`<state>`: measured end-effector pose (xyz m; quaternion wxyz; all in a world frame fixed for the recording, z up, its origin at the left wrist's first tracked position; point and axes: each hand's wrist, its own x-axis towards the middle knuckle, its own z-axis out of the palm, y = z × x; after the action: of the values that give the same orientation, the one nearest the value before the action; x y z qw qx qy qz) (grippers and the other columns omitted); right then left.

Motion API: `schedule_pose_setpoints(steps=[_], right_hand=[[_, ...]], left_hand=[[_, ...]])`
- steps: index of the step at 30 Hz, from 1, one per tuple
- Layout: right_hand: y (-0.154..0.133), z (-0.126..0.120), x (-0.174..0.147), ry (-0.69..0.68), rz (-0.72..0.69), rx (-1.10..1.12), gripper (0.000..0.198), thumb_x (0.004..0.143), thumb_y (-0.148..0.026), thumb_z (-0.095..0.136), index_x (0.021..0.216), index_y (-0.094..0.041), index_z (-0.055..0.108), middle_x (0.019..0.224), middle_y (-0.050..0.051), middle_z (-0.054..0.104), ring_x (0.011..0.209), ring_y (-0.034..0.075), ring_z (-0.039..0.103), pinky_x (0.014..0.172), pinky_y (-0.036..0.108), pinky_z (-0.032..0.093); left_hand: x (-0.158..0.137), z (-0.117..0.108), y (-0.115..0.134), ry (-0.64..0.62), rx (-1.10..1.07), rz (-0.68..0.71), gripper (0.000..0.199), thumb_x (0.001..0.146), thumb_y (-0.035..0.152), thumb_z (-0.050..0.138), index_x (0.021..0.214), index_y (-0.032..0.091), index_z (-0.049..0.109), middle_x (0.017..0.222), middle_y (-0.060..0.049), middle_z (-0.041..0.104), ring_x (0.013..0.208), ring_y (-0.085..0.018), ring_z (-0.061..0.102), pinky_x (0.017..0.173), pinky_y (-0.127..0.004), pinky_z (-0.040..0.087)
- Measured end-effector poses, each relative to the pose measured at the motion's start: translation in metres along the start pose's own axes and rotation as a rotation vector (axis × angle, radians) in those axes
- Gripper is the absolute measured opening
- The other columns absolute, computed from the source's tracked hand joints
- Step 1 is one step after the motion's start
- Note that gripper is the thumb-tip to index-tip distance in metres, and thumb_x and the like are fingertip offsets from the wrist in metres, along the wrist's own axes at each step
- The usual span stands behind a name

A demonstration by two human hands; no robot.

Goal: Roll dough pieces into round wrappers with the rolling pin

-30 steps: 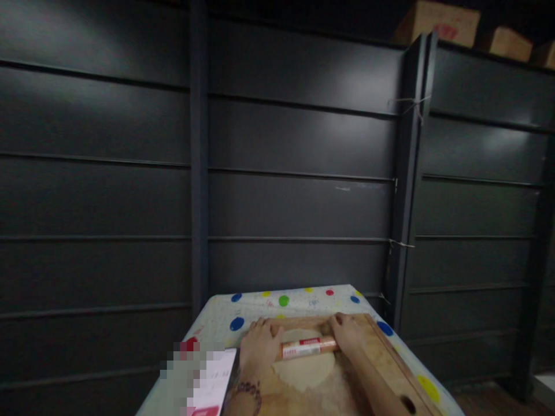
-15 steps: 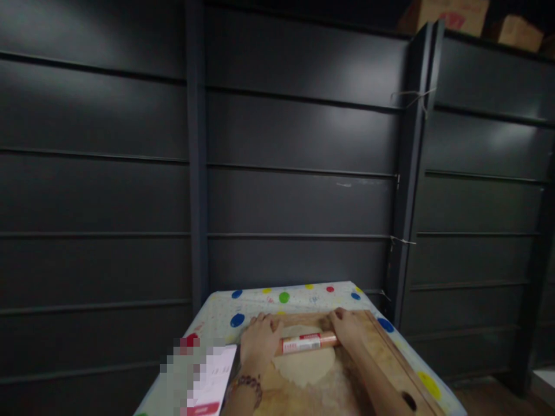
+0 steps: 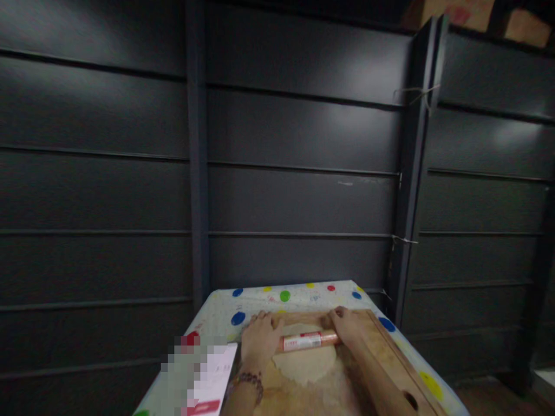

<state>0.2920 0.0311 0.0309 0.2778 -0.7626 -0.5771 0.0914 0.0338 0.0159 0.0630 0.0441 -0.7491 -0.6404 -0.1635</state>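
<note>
A wooden rolling pin (image 3: 307, 341) with a red and white label lies across a flat sheet of pale dough (image 3: 306, 367). My left hand (image 3: 261, 338) is closed over the pin's left end, with a beaded bracelet (image 3: 250, 379) on the wrist. At the other end my right hand (image 3: 346, 328) grips the pin, its fingers curled. Dough shows on both the far and near sides of the pin. Under it is a wooden board (image 3: 385, 358) with a dark hole near its right edge.
The board rests on a table with a white cloth (image 3: 260, 297) dotted in bright colours. Left of the board lies a phone-like flat thing with a pale screen (image 3: 219, 370), partly blurred out. Dark metal panels (image 3: 299, 202) rise behind the table. Cardboard boxes (image 3: 459, 13) sit high at right.
Both hands keep their hold on the rolling pin, which has barely moved over the dough. The view has shifted very slightly.
</note>
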Motion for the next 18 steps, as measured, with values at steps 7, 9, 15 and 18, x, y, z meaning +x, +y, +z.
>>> schedule_pose_setpoints(steps=[7, 9, 15, 18], right_hand=[[-0.001, 0.002, 0.006, -0.026, 0.017, -0.025, 0.037, 0.095, -0.038, 0.043, 0.103, -0.022, 0.075, 0.105, 0.011, 0.076, 0.105, 0.024, 0.069, 0.087, 0.029, 0.046], [-0.001, 0.001, 0.008, -0.03, 0.024, -0.032, 0.036, 0.095, -0.039, 0.043, 0.103, -0.022, 0.075, 0.106, 0.011, 0.076, 0.106, 0.025, 0.069, 0.088, 0.029, 0.046], [-0.003, -0.001, 0.01, -0.048, 0.034, -0.042, 0.038, 0.095, -0.041, 0.043, 0.109, -0.022, 0.073, 0.109, 0.01, 0.076, 0.106, 0.025, 0.069, 0.087, 0.03, 0.047], [-0.005, -0.001, 0.012, -0.052, 0.051, -0.055, 0.039, 0.095, -0.041, 0.043, 0.109, -0.022, 0.073, 0.109, 0.011, 0.076, 0.105, 0.026, 0.069, 0.085, 0.03, 0.048]], left_hand=[[0.004, 0.003, -0.001, 0.011, -0.015, -0.014, 0.039, 0.098, 0.036, 0.037, 0.101, 0.019, 0.072, 0.113, -0.011, 0.07, 0.109, -0.026, 0.062, 0.091, -0.034, 0.046], [0.004, 0.002, -0.002, 0.016, -0.025, -0.003, 0.038, 0.099, 0.035, 0.037, 0.101, 0.019, 0.072, 0.113, -0.01, 0.07, 0.109, -0.025, 0.062, 0.092, -0.033, 0.045], [0.007, 0.002, -0.002, 0.019, -0.067, -0.032, 0.038, 0.098, 0.035, 0.037, 0.099, 0.018, 0.07, 0.109, -0.011, 0.071, 0.106, -0.025, 0.063, 0.091, -0.035, 0.045], [0.01, 0.003, -0.002, -0.001, -0.091, -0.053, 0.038, 0.098, 0.037, 0.037, 0.099, 0.018, 0.07, 0.11, -0.011, 0.071, 0.107, -0.025, 0.063, 0.09, -0.035, 0.046]])
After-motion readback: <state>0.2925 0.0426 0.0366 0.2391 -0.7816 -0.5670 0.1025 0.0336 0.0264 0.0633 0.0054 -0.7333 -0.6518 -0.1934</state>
